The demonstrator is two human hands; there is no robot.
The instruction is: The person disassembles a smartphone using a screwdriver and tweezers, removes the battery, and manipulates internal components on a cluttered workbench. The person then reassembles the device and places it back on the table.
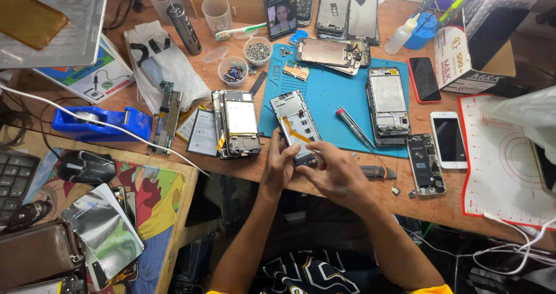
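An opened phone body (294, 122) with its back off lies tilted at the near left corner of a blue work mat (336, 91). My left hand (280, 163) grips its lower left edge. My right hand (336, 169) pinches at the phone's bottom end with fingertips together. A thin screwdriver (354, 127) lies on the mat just right of my hands. Another stripped phone (387, 106) rests farther right on the mat.
Several dismantled phones (237, 123) and boards crowd the wooden bench. Small cups of screws (258, 52) stand at the back. A red phone (424, 79), a white phone (449, 139), a blue tape dispenser (98, 125) and a computer mouse (87, 166) lie around.
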